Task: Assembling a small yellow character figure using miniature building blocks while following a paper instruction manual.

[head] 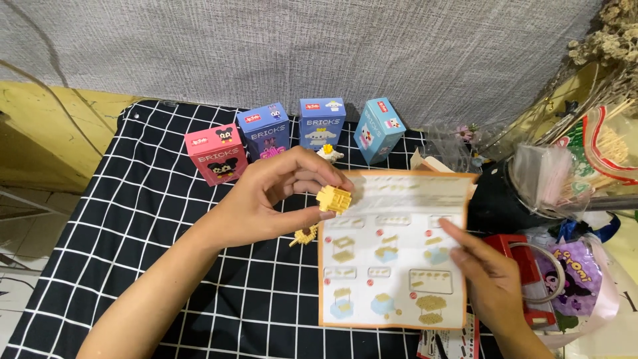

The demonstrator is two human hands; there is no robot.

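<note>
I note a black cloth with a white grid (166, 266) covering the work surface. At its far edge stand four small boxes in a row: a pink box (216, 155), a dark blue box (264, 131), a mid-blue box (321, 122) and a light blue box (378, 129). My left hand (276, 193) is raised above the cloth, fingers curled, pinching a yellow brick assembly (333, 199) between thumb and fingertips just over the upper left corner of the instruction sheet (392, 249). A smaller yellow brick piece (305, 235) lies on the cloth beside the sheet's left edge. My right hand (484, 272) rests flat on the sheet's right edge, fingers extended, gripping nothing. Plastic bags (571, 179) crowd the right side.
</note>
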